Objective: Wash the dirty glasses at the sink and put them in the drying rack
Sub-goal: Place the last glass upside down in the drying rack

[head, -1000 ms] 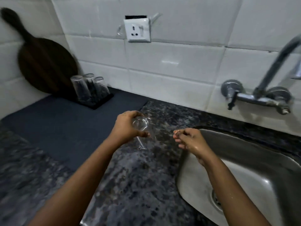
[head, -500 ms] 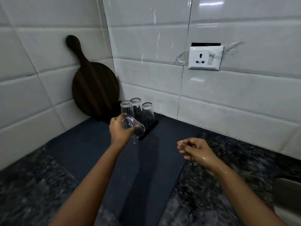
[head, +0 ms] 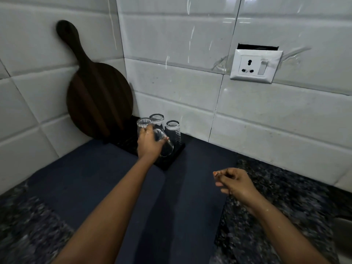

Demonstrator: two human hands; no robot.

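Head view: your left hand [head: 148, 142] is stretched out to the black rack [head: 172, 159] in the far corner, its grip clamped around a clear glass [head: 163, 144]. That glass is tilted, base toward you and mouth angled down and to the right, over the near right part of the rack; whether it touches the rack cannot be told. Three more glasses stand upside down on the rack just behind it: one at the left [head: 143, 123] partly behind your knuckles, one at the back [head: 157, 120], one at the right [head: 173, 130]. Your right hand [head: 233, 182] hovers above the seam where the dark mat [head: 91, 180] meets the speckled table [head: 285, 199]; its fingers are loosely curled, thumb near the fingertips, holding nothing visible. Water droplets show on the right wrist. A round wooden board [head: 99, 98] leans against the tiled wall, touching the left end of the rack. A white socket [head: 255, 68] sits on the wall to the right.
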